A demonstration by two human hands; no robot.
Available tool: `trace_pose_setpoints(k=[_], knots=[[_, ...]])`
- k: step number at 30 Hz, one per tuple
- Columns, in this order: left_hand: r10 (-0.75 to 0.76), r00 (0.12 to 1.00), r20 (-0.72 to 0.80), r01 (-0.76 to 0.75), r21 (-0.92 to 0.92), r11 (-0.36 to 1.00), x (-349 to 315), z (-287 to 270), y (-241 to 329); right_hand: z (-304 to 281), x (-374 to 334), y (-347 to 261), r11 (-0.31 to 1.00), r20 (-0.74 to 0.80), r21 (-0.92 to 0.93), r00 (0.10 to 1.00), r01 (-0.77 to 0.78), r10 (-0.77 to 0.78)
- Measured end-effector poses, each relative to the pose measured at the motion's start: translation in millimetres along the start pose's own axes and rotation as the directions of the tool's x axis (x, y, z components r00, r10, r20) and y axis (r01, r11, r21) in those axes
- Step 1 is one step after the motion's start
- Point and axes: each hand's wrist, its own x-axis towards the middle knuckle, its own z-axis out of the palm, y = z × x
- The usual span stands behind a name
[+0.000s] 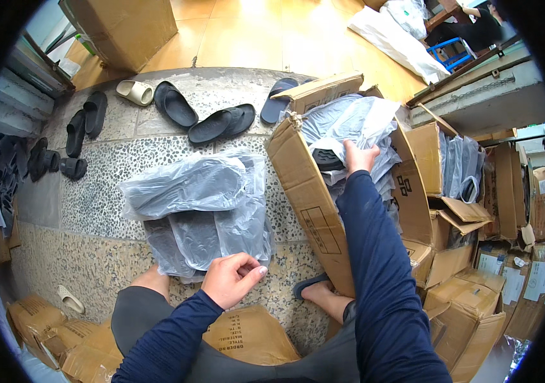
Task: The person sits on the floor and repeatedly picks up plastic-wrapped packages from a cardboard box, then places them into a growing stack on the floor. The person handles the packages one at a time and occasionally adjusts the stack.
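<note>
My right hand [360,157] reaches into an open cardboard carton [314,210] and grips a slipper in a clear plastic bag [328,158]; its dark ridged sole shows at the bag's end. More bagged slippers [384,185] fill the carton under and around that hand. On the floor left of the carton lies a stack of dark slippers in clear bags [202,236], one bagged slipper [186,185] lying across the top. At the near edge of this stack is my left hand [231,279], loosely closed, thumb against curled fingers, with nothing visible in it.
Loose black slippers [175,105] and a cream clog [134,92] lie along the far floor. Several cartons [464,300] crowd the right side, one with bagged slippers [461,166]. A carton [250,335] sits beneath me; more cartons [68,332] are at lower left.
</note>
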Motion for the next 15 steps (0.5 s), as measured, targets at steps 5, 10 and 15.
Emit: trace_pose_setpoints(k=[5,10,15], knots=[[0.089,0.994,-0.065,-0.084,0.076,0.994,15,1,-1,-31,17,21,0.84,-0.009,0.532,0.992,0.108,-0.122],[-0.031,0.996,0.086,0.04,-0.106,0.994,24,-5,-12,-152,-69,36,0.652,0.398,0.748,0.87,-0.124,-0.291],[0.307,0.902,0.304,0.034,-0.758,0.651,2,38,4,-239,-207,93,0.754,0.608,0.646,0.679,-0.121,-0.412]])
